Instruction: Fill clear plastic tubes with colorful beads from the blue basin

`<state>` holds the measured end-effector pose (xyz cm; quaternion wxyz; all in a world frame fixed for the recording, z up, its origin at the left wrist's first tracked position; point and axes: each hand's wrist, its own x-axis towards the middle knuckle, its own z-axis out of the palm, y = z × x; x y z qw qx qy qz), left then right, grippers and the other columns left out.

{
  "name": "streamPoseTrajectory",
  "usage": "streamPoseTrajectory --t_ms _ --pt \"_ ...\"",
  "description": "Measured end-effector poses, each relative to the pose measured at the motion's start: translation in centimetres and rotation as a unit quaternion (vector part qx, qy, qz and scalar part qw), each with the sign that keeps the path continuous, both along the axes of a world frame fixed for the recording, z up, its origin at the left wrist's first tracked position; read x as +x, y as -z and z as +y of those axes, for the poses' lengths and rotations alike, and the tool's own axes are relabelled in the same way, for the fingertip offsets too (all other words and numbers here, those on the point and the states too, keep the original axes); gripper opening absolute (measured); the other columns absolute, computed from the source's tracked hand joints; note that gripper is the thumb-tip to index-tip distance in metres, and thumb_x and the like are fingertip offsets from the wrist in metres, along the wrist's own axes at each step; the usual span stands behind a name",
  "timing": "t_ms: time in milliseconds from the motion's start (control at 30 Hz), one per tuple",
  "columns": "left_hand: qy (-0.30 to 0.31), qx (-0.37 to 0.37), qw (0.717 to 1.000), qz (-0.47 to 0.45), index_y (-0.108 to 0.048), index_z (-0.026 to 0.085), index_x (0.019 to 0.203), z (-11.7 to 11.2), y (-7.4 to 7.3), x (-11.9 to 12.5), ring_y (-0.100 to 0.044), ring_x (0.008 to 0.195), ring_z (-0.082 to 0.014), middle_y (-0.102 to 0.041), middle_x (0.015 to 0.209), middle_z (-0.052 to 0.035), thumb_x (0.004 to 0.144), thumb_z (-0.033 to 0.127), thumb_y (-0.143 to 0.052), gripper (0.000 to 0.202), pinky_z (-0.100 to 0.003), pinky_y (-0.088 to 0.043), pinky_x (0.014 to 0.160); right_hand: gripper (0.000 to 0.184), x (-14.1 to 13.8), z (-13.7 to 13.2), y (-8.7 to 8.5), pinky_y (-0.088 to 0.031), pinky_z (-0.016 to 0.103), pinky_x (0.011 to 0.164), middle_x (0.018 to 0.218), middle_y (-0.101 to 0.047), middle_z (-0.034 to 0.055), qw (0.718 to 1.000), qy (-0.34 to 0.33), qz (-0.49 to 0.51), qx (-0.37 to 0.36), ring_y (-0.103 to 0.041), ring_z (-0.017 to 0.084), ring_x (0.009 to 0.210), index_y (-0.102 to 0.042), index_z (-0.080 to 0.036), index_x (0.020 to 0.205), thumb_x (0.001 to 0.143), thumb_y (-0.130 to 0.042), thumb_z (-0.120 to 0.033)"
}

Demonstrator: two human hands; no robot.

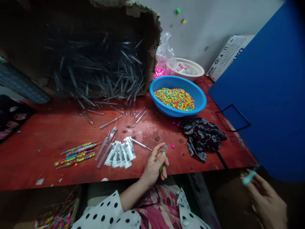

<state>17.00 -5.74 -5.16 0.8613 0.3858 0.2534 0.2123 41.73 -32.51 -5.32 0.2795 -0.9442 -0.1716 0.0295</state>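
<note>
My left hand is closed around a clear plastic tube just above the table's front edge. Coloured candies show inside the tube, above and below the fingers. At the far right, beyond the table edge, my right hand pinches a small light-teal object; blur hides its kind. Left of my left hand lie an empty clear tube and several fanned-out silver printed strips. Farther left are more empty tubes and a group of candy-filled tubes.
A blue basin holds small multicoloured candies. Behind it stands a pale basin. A torn cardboard box spills clear tubes onto the red table. A dark patterned cloth lies near a blue panel. Filled tubes lie below.
</note>
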Motion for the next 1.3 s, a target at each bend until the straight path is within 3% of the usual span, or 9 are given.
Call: streamPoseTrajectory --t_ms 100,200,300,433,733,933,1067,1133,1300 --pt "0.006 -0.018 1.0 -0.012 -0.037 0.025 0.126 -0.3 0.0 0.1 -0.049 0.032 -0.0042 -0.057 0.068 0.0053 0.085 0.042 -0.052 0.047 -0.011 -0.035 0.027 0.06 -3.1 3.8 -2.1 -0.052 0.03 0.063 0.09 -0.067 0.0065 0.985 -0.171 0.005 -0.004 -0.065 0.023 0.075 -0.054 -0.018 0.118 0.068 -0.06 -0.052" --pt "0.008 -0.04 0.999 -0.019 -0.039 0.023 0.124 -0.6 -0.2 0.0 -0.049 0.032 -0.004 -0.057 0.068 0.0053 0.084 0.042 -0.053 0.046 -0.011 -0.033 0.026 0.047 -5.4 8.8 -4.0 -0.05 0.027 0.075 0.112 -0.062 0.0053 0.91 -0.414 -0.027 -0.017 -0.062 0.02 0.092 -0.05 -0.024 0.122 0.078 -0.056 -0.037" --pt "0.007 -0.047 0.999 -0.013 -0.04 0.024 0.125 -0.8 -0.4 -0.3 -0.048 0.031 -0.0038 -0.058 0.067 0.0052 0.084 0.041 -0.054 0.047 -0.01 -0.031 0.025 0.045 -6.5 12.6 -5.2 -0.048 0.029 0.08 0.111 -0.062 0.0071 0.852 -0.516 -0.088 -0.021 -0.06 0.02 0.097 -0.048 -0.023 0.124 0.081 -0.053 -0.031" --pt "0.016 -0.047 0.999 -0.012 -0.041 0.024 0.126 -1.0 -0.5 -0.6 -0.046 0.03 -0.0025 -0.058 0.066 0.0052 0.084 0.041 -0.054 0.048 -0.01 -0.029 0.025 0.044 -6.9 14.3 -5.4 -0.047 0.03 0.076 0.102 -0.063 0.0091 0.822 -0.55 -0.141 -0.041 -0.06 0.021 0.092 -0.049 -0.018 0.123 0.081 -0.052 -0.032" --pt "0.032 -0.027 0.999 -0.014 -0.044 0.025 0.125 -0.9 -0.4 -0.8 -0.045 0.03 -0.0015 -0.058 0.066 0.0051 0.082 0.044 -0.056 0.049 -0.009 -0.03 0.026 0.045 -6.4 14.2 -5.9 -0.047 0.029 0.071 0.095 -0.064 0.009 0.803 -0.569 -0.163 -0.073 -0.06 0.02 0.085 -0.046 -0.018 0.127 0.085 -0.047 -0.033" --pt "0.042 0.001 0.999 -0.009 -0.049 0.024 0.121 -0.8 -0.1 -1.0 -0.045 0.031 -0.001 -0.058 0.066 0.0048 0.082 0.044 -0.057 0.045 -0.009 -0.03 0.027 0.043 -5.8 14.0 -6.8 -0.044 0.027 0.062 0.084 -0.063 0.0074 0.765 -0.61 -0.177 -0.106 -0.059 0.018 0.075 -0.044 -0.017 0.129 0.088 -0.044 -0.03" --pt "0.028 -0.004 1.0 -0.012 -0.05 0.022 0.121 -0.9 -0.1 -1.0 -0.043 0.029 -0.0016 -0.058 0.064 0.0046 0.08 0.045 -0.058 0.048 -0.011 -0.028 0.027 0.035 -5.7 13.9 -6.4 -0.043 0.025 0.056 0.075 -0.063 0.0049 0.75 -0.633 -0.185 -0.059 -0.058 0.016 0.064 -0.045 -0.015 0.124 0.091 -0.039 -0.022" --pt "0.016 -0.013 1.0 -0.006 -0.051 0.02 0.121 -0.8 -0.3 -1.0 -0.042 0.03 -0.0017 -0.058 0.065 0.0033 0.08 0.046 -0.057 0.049 -0.012 -0.027 0.028 0.034 -5.7 13.9 -6.1 -0.046 0.025 0.061 0.081 -0.065 0.006 0.761 -0.626 -0.166 -0.024 -0.061 0.015 0.069 -0.045 -0.016 0.124 0.091 -0.038 -0.019" --pt "0.008 0.006 1.0 0.015 -0.061 0.013 0.113 -0.1 -1.0 -1.2 -0.05 0.046 -0.0054 -0.06 0.076 -0.0041 0.085 0.047 -0.049 0.046 -0.016 -0.036 0.04 0.041 -5.0 13.8 -6.0 -0.05 0.029 0.079 0.111 -0.063 0.009 0.84 -0.525 -0.135 0.01 -0.061 0.02 0.096 -0.045 -0.02 0.126 0.085 -0.049 -0.027"
